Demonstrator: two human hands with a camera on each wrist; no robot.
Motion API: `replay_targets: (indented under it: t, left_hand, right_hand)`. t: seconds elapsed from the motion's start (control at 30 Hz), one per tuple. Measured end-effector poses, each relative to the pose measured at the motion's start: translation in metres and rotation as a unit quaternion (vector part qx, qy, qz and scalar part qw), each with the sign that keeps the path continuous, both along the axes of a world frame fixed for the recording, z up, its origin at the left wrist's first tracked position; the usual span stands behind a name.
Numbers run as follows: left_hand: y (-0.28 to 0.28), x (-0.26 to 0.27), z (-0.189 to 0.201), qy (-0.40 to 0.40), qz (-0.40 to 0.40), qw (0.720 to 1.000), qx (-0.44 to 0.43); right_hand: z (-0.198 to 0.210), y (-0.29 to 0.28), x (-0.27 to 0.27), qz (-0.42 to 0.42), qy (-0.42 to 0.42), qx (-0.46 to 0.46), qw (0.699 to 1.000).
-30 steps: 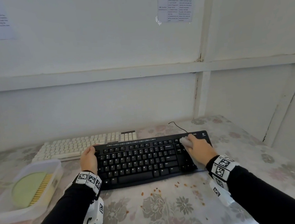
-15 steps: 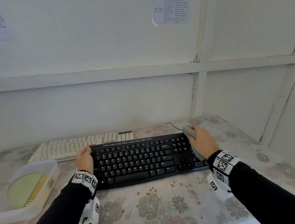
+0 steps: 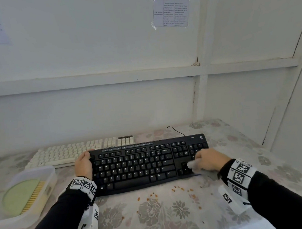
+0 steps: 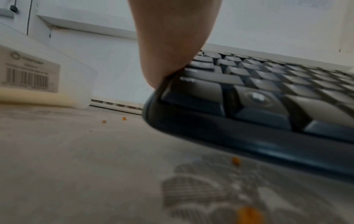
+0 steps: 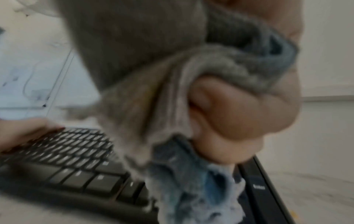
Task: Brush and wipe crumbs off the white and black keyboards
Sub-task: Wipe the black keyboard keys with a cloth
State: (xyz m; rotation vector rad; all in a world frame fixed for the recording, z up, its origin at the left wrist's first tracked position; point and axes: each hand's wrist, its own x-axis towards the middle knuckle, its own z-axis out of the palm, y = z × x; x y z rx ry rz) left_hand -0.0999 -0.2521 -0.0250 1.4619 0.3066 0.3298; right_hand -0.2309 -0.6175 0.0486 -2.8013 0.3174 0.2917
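White walls back a floral-covered bench (image 3: 155,220). Black keyboard (image 3: 133,169) lies in front of the white keyboard (image 3: 73,152). Left hand (image 3: 83,166) grips the black keyboard's left end. Right hand (image 3: 210,159) is fisted around a grey cloth (image 5: 153,94) over the arrow keys. Crumbs (image 3: 177,189) dot the bench near the front edge. Tub (image 3: 42,174) with brush (image 3: 33,197) sits left.

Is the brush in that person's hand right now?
No, the brush lies in the plastic tub at the left, while the right hand holds a cloth.
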Motion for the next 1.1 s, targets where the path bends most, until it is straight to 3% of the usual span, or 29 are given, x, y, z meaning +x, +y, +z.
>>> replay_targets:
  t: [0.07,0.13,0.23,0.47,0.57,0.67,0.73,0.87,0.97,1.03,1.1]
  left_hand:
    - [0.0,0.0,0.001,0.001,-0.002,1.0,0.002]
    - [0.001,0.0,0.001,0.002,-0.006,1.0,-0.002]
    - [0.002,0.001,0.0,0.001,-0.004,1.0,0.003]
    - [0.001,0.001,-0.001,-0.006,0.005,1.0,0.009]
    - [0.001,0.001,-0.001,-0.009,0.005,1.0,0.008]
    - [0.0,-0.001,0.001,-0.006,-0.002,1.0,0.0]
    - [-0.001,-0.001,0.002,-0.009,-0.004,1.0,-0.008]
    - [0.001,0.001,0.0,-0.008,-0.003,1.0,-0.004]
    - [0.001,0.002,-0.001,-0.013,-0.004,1.0,-0.006]
    - [0.0,0.001,0.0,-0.023,-0.003,1.0,-0.007]
    - [0.001,0.001,-0.001,-0.021,-0.006,1.0,-0.008]
  right_hand:
    - [0.001,0.008,0.006,0.011,-0.108,0.002,0.994]
    - [-0.003,0.025,0.007,0.053,-0.153,0.002,0.987]
    - [-0.013,0.047,0.005,0.105,-0.083,-0.016,0.991]
    - [-0.003,0.047,-0.007,0.119,0.064,-0.067,0.989]
    - [0.003,0.036,0.001,0.072,-0.047,0.029,0.996]
    - [0.002,0.032,0.011,0.061,-0.168,0.033,0.983]
    - [-0.006,0.037,0.012,0.075,-0.14,0.024,0.987]
    - [-0.02,0.045,0.003,0.102,-0.001,0.008,0.995]
    - [-0.007,0.04,0.002,0.093,0.023,0.004,0.995]
    - [-0.002,0.032,0.01,0.061,-0.079,0.043,0.994]
    - [-0.002,0.026,0.02,0.03,-0.223,0.069,0.972]
